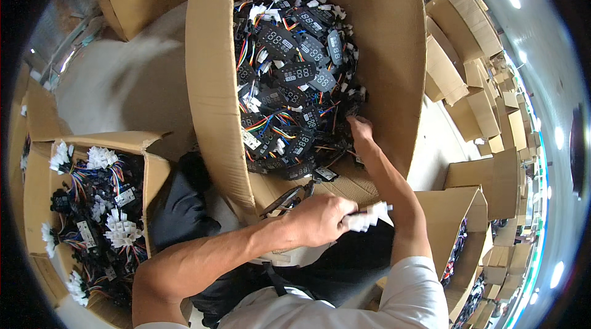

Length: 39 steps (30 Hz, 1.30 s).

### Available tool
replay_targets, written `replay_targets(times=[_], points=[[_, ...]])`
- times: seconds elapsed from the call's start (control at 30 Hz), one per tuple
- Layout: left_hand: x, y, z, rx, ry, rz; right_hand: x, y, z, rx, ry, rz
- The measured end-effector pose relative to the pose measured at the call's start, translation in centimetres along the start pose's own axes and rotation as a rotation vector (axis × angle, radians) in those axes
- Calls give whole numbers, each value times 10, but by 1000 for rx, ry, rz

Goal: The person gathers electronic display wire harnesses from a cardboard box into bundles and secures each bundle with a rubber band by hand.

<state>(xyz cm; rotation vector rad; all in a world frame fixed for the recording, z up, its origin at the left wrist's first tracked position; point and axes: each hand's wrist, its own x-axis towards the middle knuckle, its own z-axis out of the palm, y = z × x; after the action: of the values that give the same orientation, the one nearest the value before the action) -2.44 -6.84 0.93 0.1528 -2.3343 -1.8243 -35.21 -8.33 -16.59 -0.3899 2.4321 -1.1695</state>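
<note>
We count one large carton [212, 83], its black display boards [295, 73] too tangled to tally, and at least five white connector bunches [123, 228] in the left carton [159, 184]. Between heap and right wall we note open room. Left hand [320, 217], crossing before the near edge, has fingers closed round white connectors [366, 218]; right hand [362, 130] reaches down to the heap's right margin, its grip we cannot tell.

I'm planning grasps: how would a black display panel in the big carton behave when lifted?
The black display panel probably feels stiff and light, being a thin, flat slab. The coloured wires look floppy, curving freely, and might snag because they lie tangled.
</note>
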Motion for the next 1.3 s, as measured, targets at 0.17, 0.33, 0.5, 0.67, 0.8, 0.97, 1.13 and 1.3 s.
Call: replay_targets(times=[0.17, 0.33, 0.5, 0.67, 0.8, 0.97, 1.13, 1.3], points=[[13, 11, -24, -192, 486, -63, -88, -81, -76, 117, -198, -367], [23, 0, -54, -176, 816, -4, -188, -135, -79, -216, -248, -607], [31, -5, -68, -261, 817, -191, -247, -129, -65, -339, -371, -898], [26, -8, -65, -343, 862, -3, -244, -128, -76, -213, -458, -801], [11, -1, -87, -391, 663, -37, -227, -147, -109, -508, 42, -1389], [10, 16, -72, -474, 456, -121, -268, -147, -92, -534, -29, -1947], [9, -3, -54, -619, 161, -166, -278, -148, -57, -315, -307, -2030], [-2, 3, -48, -906, 16, -127, -274, -137, -62, -245, -392, -2036]])
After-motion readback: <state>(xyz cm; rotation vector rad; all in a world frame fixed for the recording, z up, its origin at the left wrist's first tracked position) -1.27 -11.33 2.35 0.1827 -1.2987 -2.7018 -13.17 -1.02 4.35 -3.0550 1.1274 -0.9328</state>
